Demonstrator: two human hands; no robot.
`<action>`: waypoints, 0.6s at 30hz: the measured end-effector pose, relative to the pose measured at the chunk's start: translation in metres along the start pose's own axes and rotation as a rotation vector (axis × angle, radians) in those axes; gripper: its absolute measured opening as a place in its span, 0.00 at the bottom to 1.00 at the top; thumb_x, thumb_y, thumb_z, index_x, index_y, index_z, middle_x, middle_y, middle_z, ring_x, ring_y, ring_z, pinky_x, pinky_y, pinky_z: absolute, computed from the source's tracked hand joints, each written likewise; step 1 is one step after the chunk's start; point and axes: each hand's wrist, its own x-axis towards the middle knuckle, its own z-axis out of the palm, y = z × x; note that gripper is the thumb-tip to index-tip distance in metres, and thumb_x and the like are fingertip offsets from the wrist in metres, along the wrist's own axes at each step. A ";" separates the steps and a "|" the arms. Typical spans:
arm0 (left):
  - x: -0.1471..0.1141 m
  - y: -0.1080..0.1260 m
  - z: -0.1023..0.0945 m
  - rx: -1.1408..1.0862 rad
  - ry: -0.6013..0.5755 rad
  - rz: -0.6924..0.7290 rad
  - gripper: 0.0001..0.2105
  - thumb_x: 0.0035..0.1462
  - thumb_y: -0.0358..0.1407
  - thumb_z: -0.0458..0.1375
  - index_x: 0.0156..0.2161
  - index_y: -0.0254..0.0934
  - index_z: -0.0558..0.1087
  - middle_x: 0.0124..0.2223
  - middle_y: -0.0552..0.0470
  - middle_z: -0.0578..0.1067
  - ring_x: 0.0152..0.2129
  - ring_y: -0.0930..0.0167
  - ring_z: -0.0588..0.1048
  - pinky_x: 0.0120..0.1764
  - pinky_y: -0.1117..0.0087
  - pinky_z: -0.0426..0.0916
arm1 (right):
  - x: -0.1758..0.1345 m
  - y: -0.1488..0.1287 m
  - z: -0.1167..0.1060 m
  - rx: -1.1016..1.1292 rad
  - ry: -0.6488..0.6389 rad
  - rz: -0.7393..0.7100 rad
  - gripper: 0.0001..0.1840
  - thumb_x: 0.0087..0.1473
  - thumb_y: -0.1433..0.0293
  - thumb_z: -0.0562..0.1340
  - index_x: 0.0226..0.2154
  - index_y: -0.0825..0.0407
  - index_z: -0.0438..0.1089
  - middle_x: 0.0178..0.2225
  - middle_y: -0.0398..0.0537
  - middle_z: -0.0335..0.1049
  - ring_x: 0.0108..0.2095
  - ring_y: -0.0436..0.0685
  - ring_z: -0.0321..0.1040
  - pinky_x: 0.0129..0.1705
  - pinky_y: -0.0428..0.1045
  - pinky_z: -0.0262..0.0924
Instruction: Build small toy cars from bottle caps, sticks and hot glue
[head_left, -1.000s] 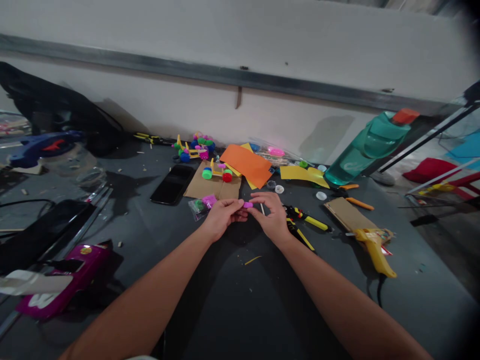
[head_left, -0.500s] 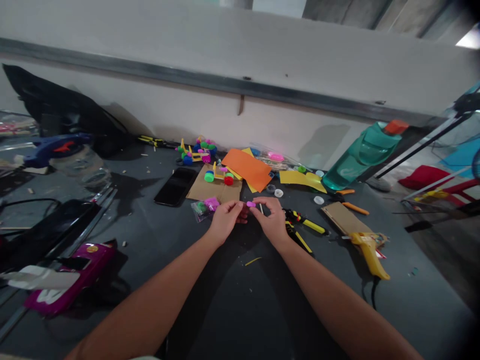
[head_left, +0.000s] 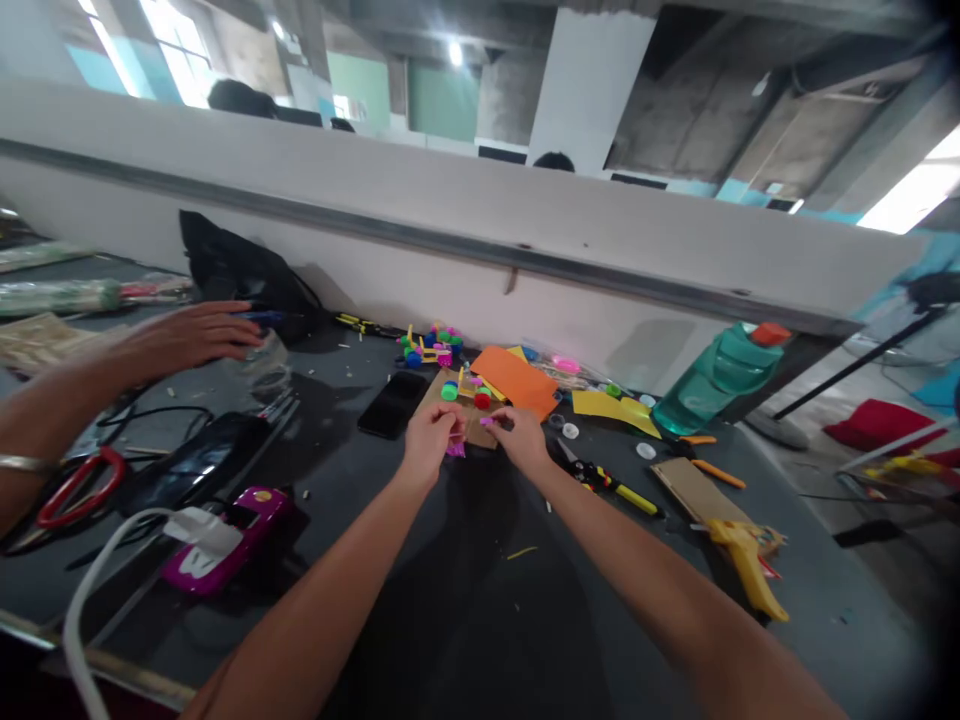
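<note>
My right hand (head_left: pixel 521 438) pinches a small purple-pink piece (head_left: pixel 487 421) between thumb and fingertips, just above a sheet of cardboard (head_left: pixel 474 432). Facing it, my left hand (head_left: pixel 433 440) has thumb and fingers drawn together; whatever lies between them is too small to make out. Beneath its fingertips shows a bit of bright pink material (head_left: pixel 456 449), mostly covered by the hand. On the cardboard stands a little yellow frame (head_left: pixel 463 385) with a green wheel (head_left: pixel 449 391) and a red wheel (head_left: pixel 482 400). Orange paper (head_left: pixel 517 380) lies behind my right hand.
At left, another person's hand (head_left: pixel 199 335) reaches over a clear container (head_left: pixel 262 370). A phone (head_left: pixel 393 404), pliers (head_left: pixel 600 480), a yellow glue gun (head_left: pixel 750 570), a green bottle (head_left: pixel 716 380) and a magenta power strip (head_left: pixel 229 540) lie or stand around.
The view has tilted up and turned left. The other person's hand has come in at left. My hands have moved over the cardboard's near edge, my right still holding the purple-pink piece.
</note>
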 end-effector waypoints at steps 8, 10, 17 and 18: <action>0.007 0.000 -0.025 -0.028 0.106 0.123 0.07 0.44 0.34 0.58 0.32 0.34 0.72 0.27 0.53 0.72 0.21 0.76 0.69 0.25 0.74 0.67 | 0.009 0.002 0.018 -0.098 -0.071 0.035 0.13 0.46 0.58 0.63 0.32 0.48 0.75 0.30 0.46 0.72 0.34 0.54 0.66 0.37 0.48 0.57; 0.008 -0.006 -0.026 -0.012 0.123 0.182 0.08 0.45 0.34 0.57 0.33 0.34 0.72 0.28 0.52 0.73 0.21 0.76 0.69 0.23 0.76 0.66 | 0.007 0.004 0.017 -0.116 -0.082 0.032 0.13 0.46 0.57 0.63 0.32 0.47 0.75 0.31 0.46 0.72 0.36 0.55 0.66 0.38 0.48 0.57; 0.007 -0.001 -0.025 0.076 0.039 0.210 0.10 0.47 0.37 0.58 0.36 0.35 0.72 0.30 0.51 0.74 0.22 0.75 0.69 0.23 0.75 0.66 | 0.009 -0.005 -0.001 -0.081 -0.060 -0.039 0.15 0.46 0.60 0.62 0.36 0.49 0.74 0.32 0.47 0.73 0.35 0.56 0.67 0.39 0.50 0.59; 0.011 0.006 -0.026 0.106 0.046 0.225 0.10 0.48 0.37 0.57 0.36 0.35 0.72 0.30 0.51 0.74 0.22 0.75 0.70 0.23 0.75 0.66 | 0.015 -0.009 -0.007 -0.065 -0.053 -0.055 0.15 0.48 0.60 0.61 0.37 0.50 0.74 0.33 0.47 0.73 0.35 0.55 0.67 0.38 0.50 0.60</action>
